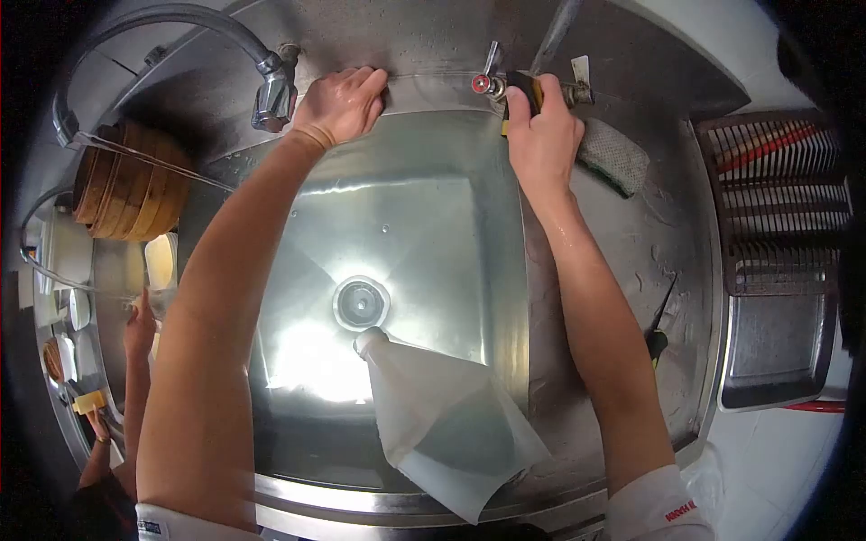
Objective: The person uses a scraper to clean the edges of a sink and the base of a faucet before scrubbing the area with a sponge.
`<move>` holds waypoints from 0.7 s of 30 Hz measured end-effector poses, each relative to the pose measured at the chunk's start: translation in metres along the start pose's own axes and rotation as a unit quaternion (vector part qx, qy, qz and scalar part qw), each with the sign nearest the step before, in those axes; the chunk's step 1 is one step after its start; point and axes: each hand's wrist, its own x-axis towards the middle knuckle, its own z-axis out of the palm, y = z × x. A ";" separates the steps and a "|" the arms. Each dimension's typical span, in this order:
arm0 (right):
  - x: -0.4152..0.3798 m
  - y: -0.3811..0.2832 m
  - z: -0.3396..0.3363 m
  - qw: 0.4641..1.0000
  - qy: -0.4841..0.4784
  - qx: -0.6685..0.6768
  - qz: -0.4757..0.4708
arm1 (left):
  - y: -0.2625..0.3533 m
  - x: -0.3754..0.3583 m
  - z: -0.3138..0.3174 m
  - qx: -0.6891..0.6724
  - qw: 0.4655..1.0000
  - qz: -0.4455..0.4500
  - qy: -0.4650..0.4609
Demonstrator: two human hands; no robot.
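Observation:
My right hand (pixel 546 135) is closed around a black-and-yellow sponge (pixel 521 87), beside the red-marked tap valve (pixel 483 84). My fingers hide part of the sponge. At the sink's back edge my left hand (pixel 343 101) rests with curled fingers; its palm side is hidden. Between my arms is a steel sink (pixel 433 234) with a round drain (pixel 362 304) and what looks like shallow water. A translucent white plastic piece with a narrow neck (pixel 442 406), like a cut bottle top, lies near the drain. Just right of my right hand sits a grey mesh sponge (pixel 618 155).
A knife with a dark handle (pixel 657 343) lies on the right ledge. Farther right are a slatted rack (pixel 776 198) and a metal tray (pixel 778 347). Upper left are a hose tap (pixel 271 99) and stacked wooden rings (pixel 135 185). Another person's hands (pixel 140 320) work at far left.

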 end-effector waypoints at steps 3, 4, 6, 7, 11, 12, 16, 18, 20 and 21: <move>0.004 0.000 0.003 1.000 0.016 0.013 0.001 | 0.000 0.001 0.000 0.008 1.000 0.002 -0.002; 0.004 0.000 0.005 1.000 0.024 0.009 -0.007 | 0.001 0.000 0.000 0.010 1.000 0.000 -0.005; 0.001 0.000 0.004 1.000 0.025 0.013 -0.005 | 0.002 -0.001 0.000 0.006 1.000 0.001 -0.003; -0.002 0.001 0.002 1.000 0.017 0.023 0.002 | 0.001 0.000 0.000 0.007 1.000 0.000 0.001; 0.007 0.001 0.007 0.988 -0.016 0.106 0.114 | 0.000 0.001 0.002 -0.003 1.000 0.008 0.017; 0.001 0.002 0.009 0.989 0.000 0.097 0.110 | 0.000 0.001 0.003 0.000 1.000 0.011 0.022; 0.000 0.008 0.003 0.995 -0.008 0.050 0.086 | -0.001 -0.001 0.003 0.006 1.000 0.010 0.024; -0.001 0.007 0.006 0.999 0.025 -0.023 0.040 | -0.001 0.000 0.002 0.012 1.000 0.007 0.018; -0.010 0.008 0.001 1.000 0.015 0.000 0.016 | -0.001 0.001 -0.001 0.012 1.000 0.004 0.011; -0.013 0.008 -0.003 1.000 0.008 0.010 0.005 | 0.000 0.000 -0.002 0.008 1.000 0.000 0.005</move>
